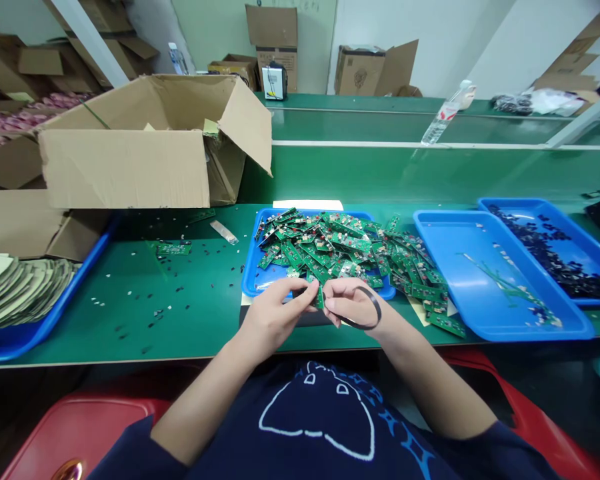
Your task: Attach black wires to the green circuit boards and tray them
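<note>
In the head view, my left hand and my right hand meet at the front edge of a blue tray. Between their fingertips is a small green circuit board, pinched from both sides. A black band circles my right wrist. Behind my hands, a heap of green circuit boards fills the tray and spills over its right side onto the table. What my fingers do on the far side of the board is hidden.
A large open cardboard box stands at back left. Blue trays lie at right, one with black parts. Small bits and a loose board lie on the green table. A bottle stands behind.
</note>
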{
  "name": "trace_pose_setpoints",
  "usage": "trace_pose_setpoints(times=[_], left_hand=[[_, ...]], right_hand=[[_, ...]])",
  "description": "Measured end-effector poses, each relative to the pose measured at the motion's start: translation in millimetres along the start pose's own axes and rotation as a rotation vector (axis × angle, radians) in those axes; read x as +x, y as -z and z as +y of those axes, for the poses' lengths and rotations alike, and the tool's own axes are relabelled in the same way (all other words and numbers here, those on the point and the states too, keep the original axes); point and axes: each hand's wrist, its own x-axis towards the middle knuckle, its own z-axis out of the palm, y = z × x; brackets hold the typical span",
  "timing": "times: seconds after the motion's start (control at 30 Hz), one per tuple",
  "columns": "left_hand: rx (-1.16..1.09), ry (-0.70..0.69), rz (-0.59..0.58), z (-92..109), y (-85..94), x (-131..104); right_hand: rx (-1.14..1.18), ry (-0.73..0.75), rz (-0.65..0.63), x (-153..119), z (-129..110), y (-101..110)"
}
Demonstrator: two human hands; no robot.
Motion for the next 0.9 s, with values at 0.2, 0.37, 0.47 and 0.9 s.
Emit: trace_pose_setpoints(times=[0.2,0.37,0.47,0.9], left_hand=[[-0.284,0.367,0.101,9,-4.1,2],[-0.343,0.350,0.042,10,-11.1,1],[-0.315,0.270,0.035,9,-19.5,0],[-0.160,0.166,-0.157,20,-55.0,-3]], right_hand=[[-0.158,0.148,0.069,-4,6,0],[0.186,0.313,0.292,-5,11,0],[0.281,0.217,0.313,-7,10,-2],[0.543,-0.009,0.454,-27,31,13]])
